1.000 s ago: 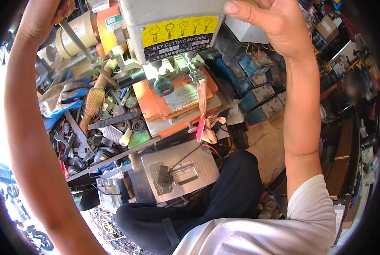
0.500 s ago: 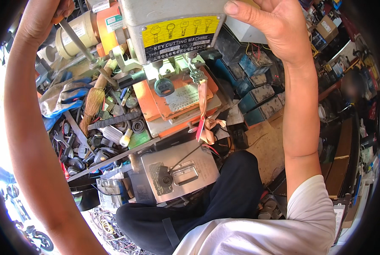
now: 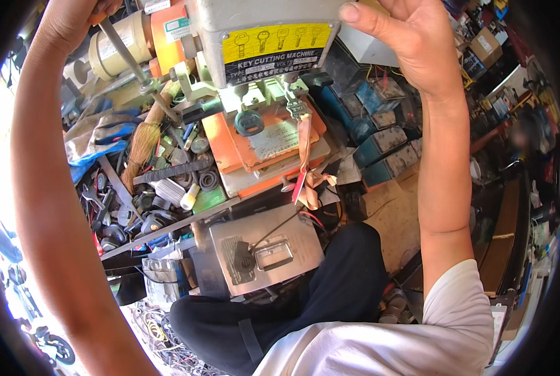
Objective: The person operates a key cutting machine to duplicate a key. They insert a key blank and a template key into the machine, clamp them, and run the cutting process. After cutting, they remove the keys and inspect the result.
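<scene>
A grey and orange key cutting machine [image 3: 264, 14] stands at the top centre. My left hand [image 3: 67, 25] is closed round the orange end of a metal lever [image 3: 120, 47] at the machine's left. Beside the housing's right edge is my right hand [image 3: 411, 41], thumb stretched out; its other fingers are partly cut off by the frame's top. Under the housing, a key with a dark round head [image 3: 248, 123] sits in the left clamp. A second key [image 3: 297, 109] sits in the right one, with a peach ribbon [image 3: 304, 144] hanging from it. The blades of both are hidden.
Left of the machine lie a blue-grey glove [image 3: 101, 135], a straw brush [image 3: 143, 147] and a heap of key shells and small parts [image 3: 148, 213]. A metal box [image 3: 267, 250] stands below, near my knees. Teal boxes [image 3: 380, 147] line the right side.
The machine and bench have shifted slightly right and up in the picture. Both hands keep nearly the same places, the left still round the lever.
</scene>
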`<action>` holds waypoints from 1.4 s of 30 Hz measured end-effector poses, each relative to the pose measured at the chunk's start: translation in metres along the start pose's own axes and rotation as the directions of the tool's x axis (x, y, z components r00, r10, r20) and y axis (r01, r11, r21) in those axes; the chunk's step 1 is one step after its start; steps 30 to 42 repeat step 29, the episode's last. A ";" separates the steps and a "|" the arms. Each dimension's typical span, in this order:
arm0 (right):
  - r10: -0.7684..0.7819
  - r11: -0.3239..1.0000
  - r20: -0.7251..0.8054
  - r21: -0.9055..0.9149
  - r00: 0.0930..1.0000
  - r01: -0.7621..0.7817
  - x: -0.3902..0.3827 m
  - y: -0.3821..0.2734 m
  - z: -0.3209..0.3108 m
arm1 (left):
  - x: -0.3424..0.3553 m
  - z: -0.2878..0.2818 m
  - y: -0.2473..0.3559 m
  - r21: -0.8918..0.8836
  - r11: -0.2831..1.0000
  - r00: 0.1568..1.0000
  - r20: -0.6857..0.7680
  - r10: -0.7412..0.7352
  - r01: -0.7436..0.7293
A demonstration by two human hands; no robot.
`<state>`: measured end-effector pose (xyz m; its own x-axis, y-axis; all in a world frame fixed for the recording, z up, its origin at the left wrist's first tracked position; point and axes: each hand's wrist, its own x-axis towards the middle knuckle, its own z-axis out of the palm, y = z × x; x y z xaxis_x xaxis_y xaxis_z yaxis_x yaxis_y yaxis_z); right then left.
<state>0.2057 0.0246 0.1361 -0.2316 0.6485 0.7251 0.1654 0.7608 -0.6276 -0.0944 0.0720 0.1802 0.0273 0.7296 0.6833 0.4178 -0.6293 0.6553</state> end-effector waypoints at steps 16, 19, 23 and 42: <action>0.034 0.999 -0.010 0.001 0.999 -0.034 -0.005 0.004 -0.006 | 0.008 -0.003 -0.014 -0.035 0.998 0.997 0.054 0.053 -0.051; -0.064 0.991 0.030 -0.117 0.997 0.067 -0.003 0.013 -0.013 | 0.001 -0.005 -0.006 -0.011 1.000 0.998 0.056 0.007 -0.006; 0.001 0.976 0.068 -0.218 0.998 0.014 -0.004 0.003 -0.014 | 0.006 -0.002 -0.008 -0.112 0.993 0.997 0.080 -0.014 0.023; 0.014 0.994 0.137 -0.110 0.990 0.002 0.002 0.016 -0.019 | 0.009 -0.017 -0.016 -0.287 0.938 0.975 0.164 -0.153 0.195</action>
